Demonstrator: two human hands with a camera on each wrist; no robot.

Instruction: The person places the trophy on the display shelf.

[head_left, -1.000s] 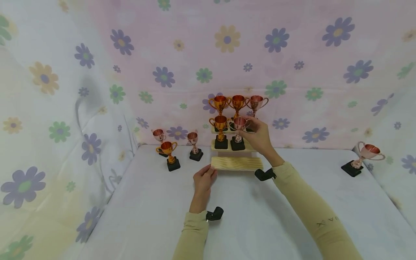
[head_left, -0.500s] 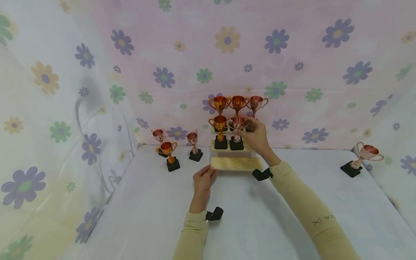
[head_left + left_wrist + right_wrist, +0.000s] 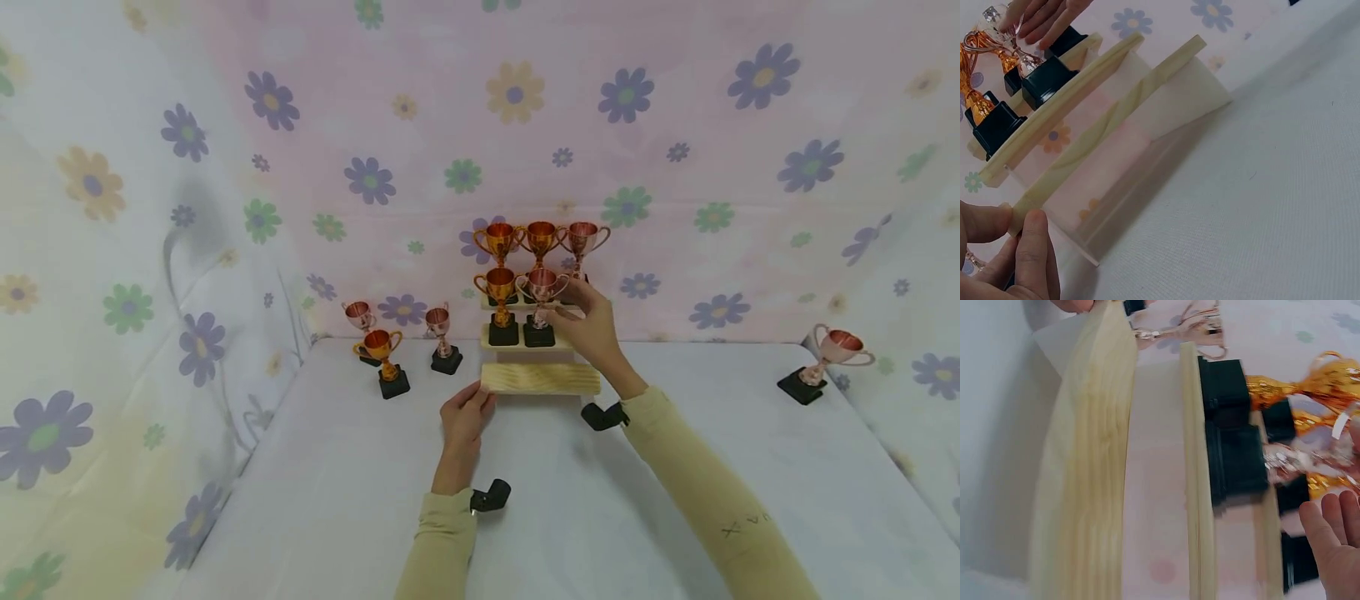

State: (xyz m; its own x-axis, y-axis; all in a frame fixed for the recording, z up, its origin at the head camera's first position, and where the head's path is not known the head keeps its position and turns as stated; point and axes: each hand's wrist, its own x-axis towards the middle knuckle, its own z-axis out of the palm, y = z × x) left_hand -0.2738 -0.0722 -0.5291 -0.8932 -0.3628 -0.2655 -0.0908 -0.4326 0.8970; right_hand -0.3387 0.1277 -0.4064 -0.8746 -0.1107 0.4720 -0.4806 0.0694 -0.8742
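Rose-gold cup (image 3: 542, 283), two-handled, black base, upright on the middle step of the wooden stand (image 3: 564, 339), right of the first gold cup (image 3: 502, 286), bases close together. Right hand (image 3: 592, 325) at its right side: thumb and fingers parted, stem lying between them; the right wrist view shows the fingers fairly straight. No firm grip seen; whether a fingertip touches the cup, cannot tell.

Left hand (image 3: 461, 421) at the stand's front left corner. Thumb above, fingers below, pinching the end of the lowest board (image 3: 540, 379); left wrist view confirms the hold.

Top step of the stand, left to right: second gold cup (image 3: 498, 237), third gold cup (image 3: 541, 237), second rose-gold cup (image 3: 582, 239), partly hidden behind the right hand.

Left of the stand, on the white table (image 3: 540, 517): third rose-gold cup (image 3: 438, 321) nearest, then fourth gold cup (image 3: 378, 343), with fourth rose-gold cup (image 3: 359, 315) just behind it. Well out to the right of the stand, fifth rose-gold cup (image 3: 840, 347), near the side cloth.

In front of the stand, pale sleeves (image 3: 705, 475), small black device (image 3: 491, 497) at the left wrist. Behind the stand, flowered cloth (image 3: 420, 83) in pink, white and purple.
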